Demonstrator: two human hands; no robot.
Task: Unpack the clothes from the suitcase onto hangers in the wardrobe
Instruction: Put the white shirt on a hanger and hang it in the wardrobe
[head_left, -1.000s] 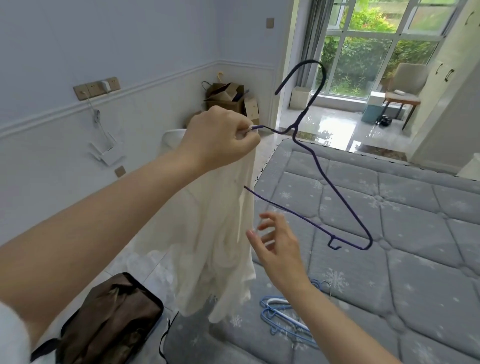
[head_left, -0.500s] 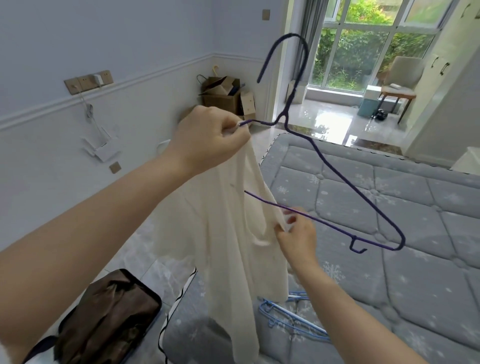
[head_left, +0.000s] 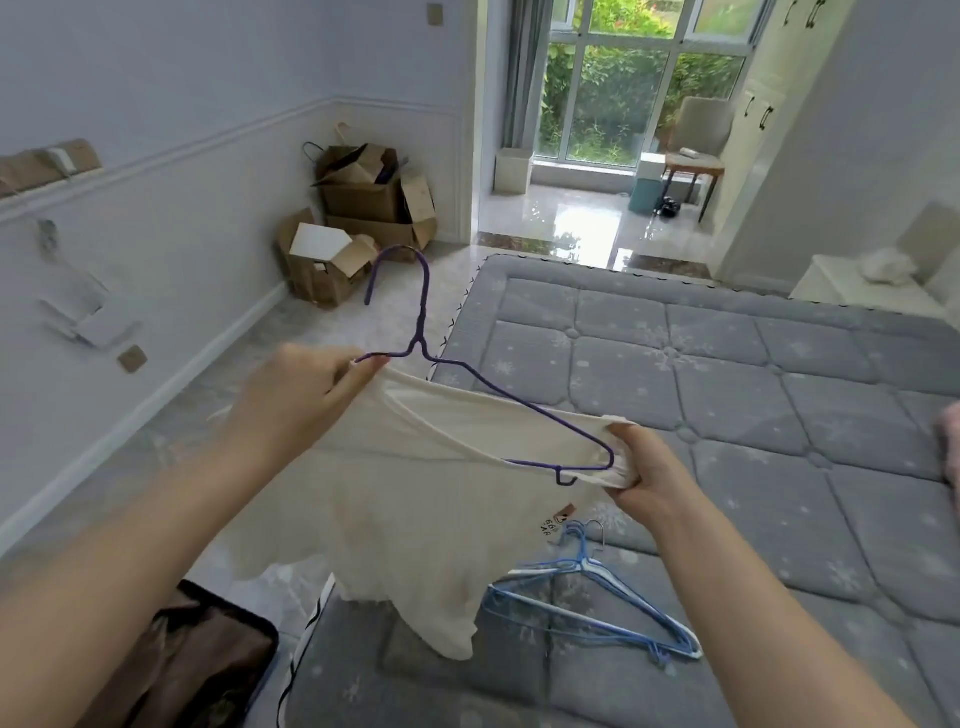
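Observation:
A cream white garment (head_left: 415, 499) hangs over the bed's near left corner, partly threaded onto a purple wire hanger (head_left: 423, 322). My left hand (head_left: 296, 395) pinches the hanger's left end together with the garment's neckline. My right hand (head_left: 647, 473) grips the garment's shoulder fabric stretched over the hanger's right end. The hanger's hook points up and left. An open suitcase (head_left: 208, 665) with brown clothes lies on the floor at the bottom left.
Several blue and white wire hangers (head_left: 597, 608) lie on the grey quilted mattress (head_left: 727, 395). Cardboard boxes (head_left: 358, 218) are stacked in the corner. A white nightstand (head_left: 857, 291) stands at the right, and a doorway opens to a bright room with a chair.
The hanger has come down from up high to chest level. My right hand moved right, pulling the garment's shoulder over the hanger's right end. The garment is now spread across the hanger.

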